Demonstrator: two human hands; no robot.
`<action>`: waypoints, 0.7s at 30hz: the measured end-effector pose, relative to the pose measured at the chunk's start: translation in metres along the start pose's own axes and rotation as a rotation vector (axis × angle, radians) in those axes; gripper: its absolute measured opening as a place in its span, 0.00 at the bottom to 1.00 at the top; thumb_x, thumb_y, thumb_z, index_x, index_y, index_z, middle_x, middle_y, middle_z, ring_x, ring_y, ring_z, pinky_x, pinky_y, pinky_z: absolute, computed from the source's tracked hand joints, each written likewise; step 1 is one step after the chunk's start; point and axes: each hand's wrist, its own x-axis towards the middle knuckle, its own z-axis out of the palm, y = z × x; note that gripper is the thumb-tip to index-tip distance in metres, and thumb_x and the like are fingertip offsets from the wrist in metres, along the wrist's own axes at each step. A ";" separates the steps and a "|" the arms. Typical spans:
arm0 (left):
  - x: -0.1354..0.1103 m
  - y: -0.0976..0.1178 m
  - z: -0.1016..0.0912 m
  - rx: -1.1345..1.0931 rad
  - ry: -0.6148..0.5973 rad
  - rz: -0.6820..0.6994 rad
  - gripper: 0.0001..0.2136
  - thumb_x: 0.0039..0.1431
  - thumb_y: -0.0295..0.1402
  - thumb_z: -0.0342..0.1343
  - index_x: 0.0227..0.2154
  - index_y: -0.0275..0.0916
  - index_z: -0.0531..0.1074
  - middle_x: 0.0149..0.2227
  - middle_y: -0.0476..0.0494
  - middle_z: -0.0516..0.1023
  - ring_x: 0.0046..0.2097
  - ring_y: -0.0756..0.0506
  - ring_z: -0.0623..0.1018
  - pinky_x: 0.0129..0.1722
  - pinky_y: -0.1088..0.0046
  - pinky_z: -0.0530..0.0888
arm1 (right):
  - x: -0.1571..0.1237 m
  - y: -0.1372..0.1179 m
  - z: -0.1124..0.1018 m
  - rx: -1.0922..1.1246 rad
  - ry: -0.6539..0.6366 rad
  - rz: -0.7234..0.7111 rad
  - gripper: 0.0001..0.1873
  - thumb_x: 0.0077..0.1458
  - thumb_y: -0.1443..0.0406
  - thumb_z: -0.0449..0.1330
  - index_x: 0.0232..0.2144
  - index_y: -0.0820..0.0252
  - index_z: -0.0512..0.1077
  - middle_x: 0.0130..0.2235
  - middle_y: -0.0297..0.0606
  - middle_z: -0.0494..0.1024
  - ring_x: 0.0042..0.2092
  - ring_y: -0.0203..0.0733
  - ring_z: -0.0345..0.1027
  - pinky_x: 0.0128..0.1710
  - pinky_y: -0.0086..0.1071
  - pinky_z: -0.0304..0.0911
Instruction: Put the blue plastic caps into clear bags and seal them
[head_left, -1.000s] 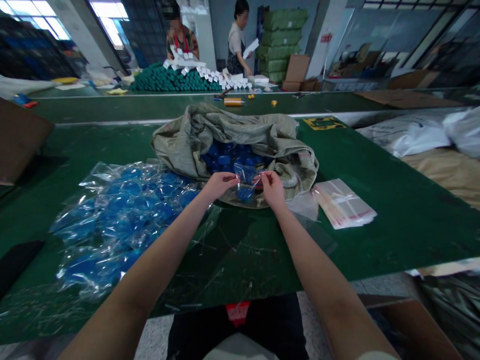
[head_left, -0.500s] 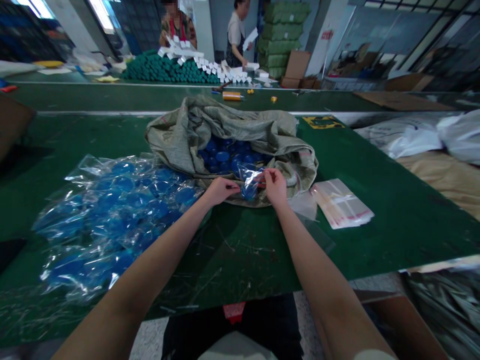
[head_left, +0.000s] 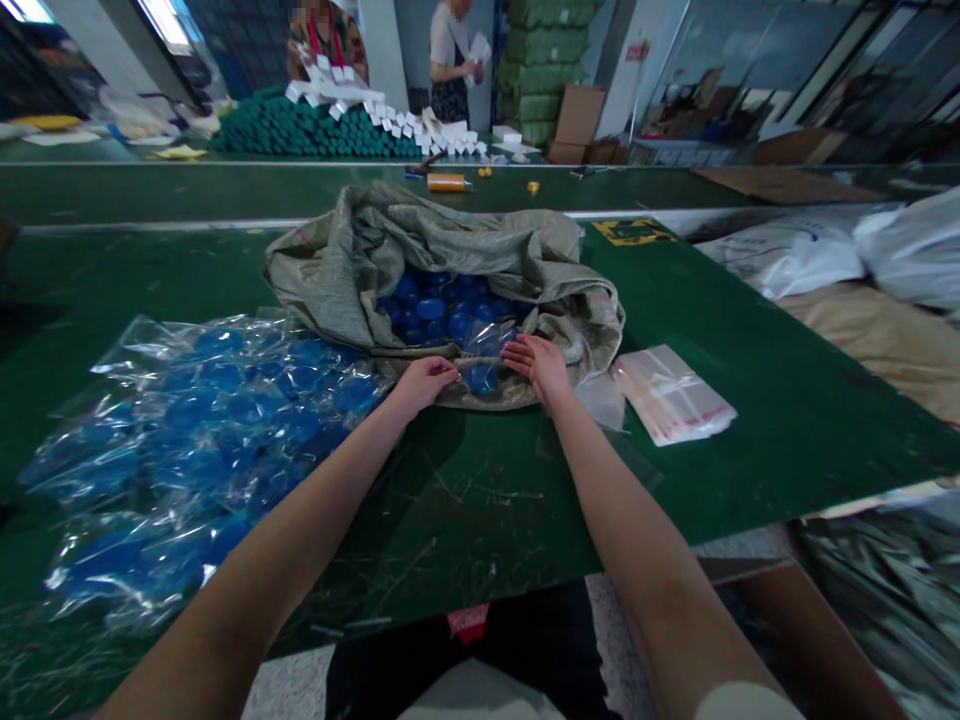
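Note:
A grey woven sack [head_left: 390, 250] lies open on the green table [head_left: 750, 420], holding several loose blue round pieces [head_left: 431, 308]. Between my hands at the sack's front lip is a small clear bag with a blue piece [head_left: 481, 376] inside. My left hand [head_left: 422, 383] pinches the bag's left edge with curled fingers. My right hand [head_left: 534, 366] rests on the bag's right side, fingers extended and pressed together on the plastic. A big heap of bagged blue pieces [head_left: 202, 420] lies to the left of my left arm.
A stack of empty clear bags [head_left: 670, 393] lies right of the sack. White sacks [head_left: 810, 260] sit at the far right. Beyond a second table, two people stand behind a pile of green rolls [head_left: 315, 130] and white boxes. A cardboard box [head_left: 817, 640] stands at my lower right.
Both hands came down with the small bag from above the sack's mouth onto its front lip. My right hand went from a pinch to lying flatter on the bag.

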 end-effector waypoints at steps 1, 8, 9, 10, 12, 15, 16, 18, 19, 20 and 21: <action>-0.001 0.001 0.000 -0.012 -0.013 -0.012 0.10 0.48 0.39 0.61 0.29 0.37 0.74 0.16 0.56 0.64 0.17 0.55 0.58 0.18 0.78 0.53 | -0.001 0.000 -0.001 -0.075 0.008 -0.007 0.04 0.59 0.65 0.56 0.35 0.60 0.70 0.32 0.37 0.79 0.32 0.37 0.76 0.33 0.31 0.73; -0.001 0.005 -0.001 -0.062 -0.044 -0.077 0.10 0.48 0.37 0.61 0.33 0.38 0.73 0.24 0.51 0.76 0.16 0.56 0.59 0.17 0.78 0.50 | -0.011 0.000 -0.001 -0.931 -0.020 -0.238 0.07 0.52 0.62 0.62 0.29 0.60 0.78 0.30 0.37 0.80 0.32 0.39 0.73 0.38 0.33 0.68; 0.001 0.005 -0.001 -0.055 -0.034 -0.063 0.11 0.48 0.37 0.61 0.35 0.38 0.74 0.26 0.50 0.78 0.17 0.56 0.61 0.17 0.78 0.53 | -0.013 -0.002 -0.001 -0.981 -0.005 -0.272 0.07 0.52 0.62 0.62 0.29 0.60 0.78 0.32 0.38 0.80 0.34 0.40 0.73 0.41 0.33 0.68; 0.003 0.005 -0.002 -0.033 -0.020 -0.031 0.12 0.49 0.37 0.62 0.36 0.38 0.75 0.28 0.49 0.79 0.19 0.55 0.64 0.19 0.78 0.56 | -0.014 -0.003 0.000 -1.016 0.007 -0.294 0.07 0.52 0.63 0.62 0.30 0.60 0.78 0.33 0.39 0.81 0.35 0.40 0.74 0.42 0.33 0.67; 0.009 0.005 -0.003 0.046 0.010 0.076 0.12 0.50 0.39 0.61 0.35 0.37 0.77 0.29 0.46 0.81 0.24 0.52 0.71 0.24 0.77 0.63 | -0.016 -0.006 0.001 -1.056 0.013 -0.299 0.08 0.52 0.63 0.62 0.30 0.60 0.79 0.34 0.39 0.81 0.36 0.40 0.74 0.43 0.33 0.66; 0.017 0.006 -0.004 0.135 0.041 0.196 0.13 0.51 0.42 0.61 0.32 0.37 0.80 0.30 0.46 0.81 0.30 0.49 0.74 0.30 0.75 0.66 | -0.017 -0.008 0.003 -1.094 -0.032 -0.231 0.10 0.53 0.61 0.61 0.31 0.60 0.80 0.33 0.39 0.82 0.36 0.41 0.74 0.42 0.32 0.66; 0.019 0.006 -0.004 0.135 0.051 0.198 0.13 0.50 0.42 0.61 0.32 0.37 0.81 0.30 0.46 0.81 0.30 0.48 0.74 0.30 0.75 0.66 | -0.017 -0.007 0.004 -1.102 -0.051 -0.215 0.10 0.54 0.61 0.61 0.31 0.60 0.80 0.33 0.39 0.82 0.36 0.41 0.75 0.42 0.32 0.65; 0.022 0.007 -0.003 0.110 0.075 0.167 0.12 0.49 0.41 0.62 0.32 0.38 0.81 0.29 0.46 0.81 0.29 0.49 0.74 0.29 0.75 0.66 | -0.016 -0.005 0.004 -1.115 -0.075 -0.208 0.11 0.55 0.60 0.61 0.32 0.59 0.81 0.33 0.39 0.82 0.36 0.42 0.75 0.41 0.32 0.65; 0.022 0.008 -0.003 0.098 0.086 0.145 0.12 0.49 0.40 0.62 0.31 0.38 0.81 0.27 0.47 0.80 0.27 0.49 0.73 0.27 0.75 0.65 | -0.015 -0.004 0.005 -1.119 -0.081 -0.210 0.11 0.55 0.60 0.61 0.33 0.59 0.81 0.34 0.40 0.82 0.36 0.42 0.75 0.41 0.32 0.65; 0.022 0.009 -0.002 0.093 0.096 0.126 0.12 0.49 0.40 0.62 0.31 0.37 0.81 0.26 0.47 0.79 0.26 0.50 0.71 0.26 0.75 0.64 | -0.014 -0.003 0.005 -1.121 -0.087 -0.210 0.12 0.55 0.59 0.61 0.33 0.60 0.81 0.34 0.40 0.82 0.36 0.42 0.75 0.40 0.32 0.64; 0.021 0.009 -0.002 0.092 0.103 0.111 0.11 0.49 0.39 0.62 0.31 0.37 0.81 0.24 0.48 0.78 0.24 0.51 0.69 0.25 0.75 0.62 | -0.014 -0.002 0.005 -1.120 -0.092 -0.209 0.12 0.55 0.59 0.61 0.33 0.60 0.81 0.34 0.40 0.82 0.36 0.42 0.75 0.40 0.32 0.64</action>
